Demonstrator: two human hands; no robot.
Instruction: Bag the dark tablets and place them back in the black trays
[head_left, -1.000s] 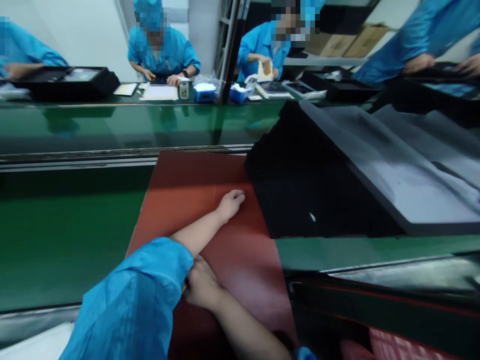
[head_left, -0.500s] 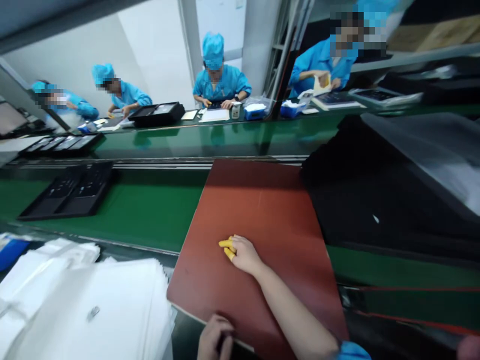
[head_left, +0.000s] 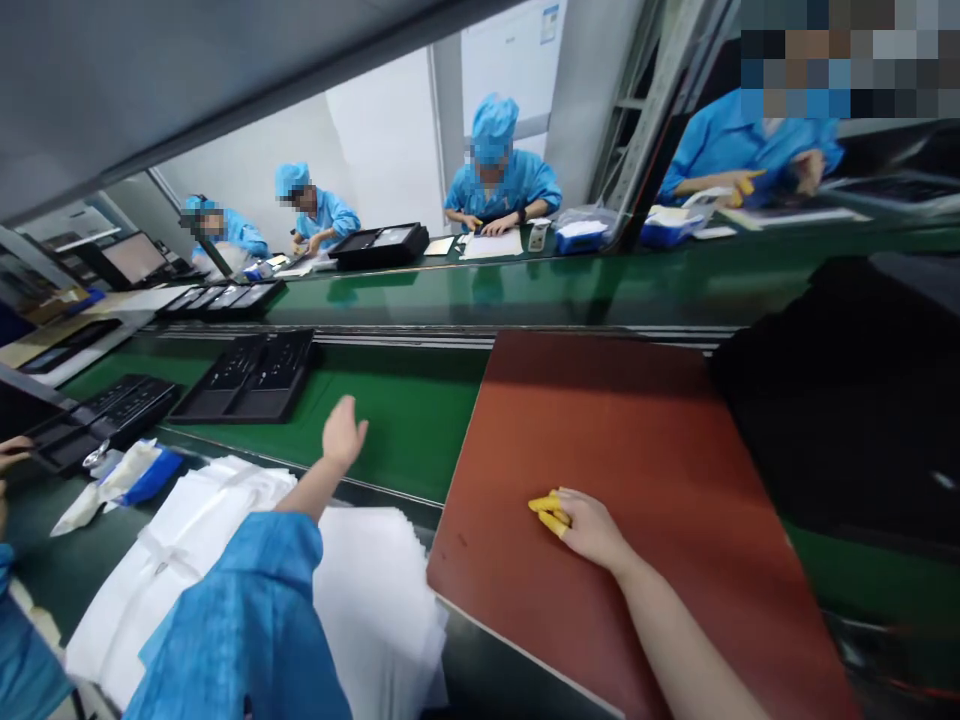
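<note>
My left hand point(head_left: 344, 434) reaches out over the green belt point(head_left: 405, 420), its thumb apart from the fingers and nothing visible in it. To its left lies a black two-section tray point(head_left: 244, 380) with small parts in its far half. My right hand point(head_left: 589, 525) rests on a large reddish-brown board point(head_left: 540, 620), yellow covers on some fingertips. Those fingers stretch out on the bare surface and hold nothing that I can see. White sheets point(head_left: 375, 590) are stacked beside the board, partly hidden under my left sleeve.
A second black tray point(head_left: 105, 410) sits at far left, where another person's hand point(head_left: 13, 455) touches its edge. Near it is a blue box point(head_left: 154, 475). Black cloth-like material point(head_left: 847, 420) is heaped right of the board. Several workers in blue sit across the line.
My left hand has left the board's near edge and extended forward-left over the belt. My right hand remains on the board. The view has swung left, bringing a neighbour's hand and second tray into sight.
</note>
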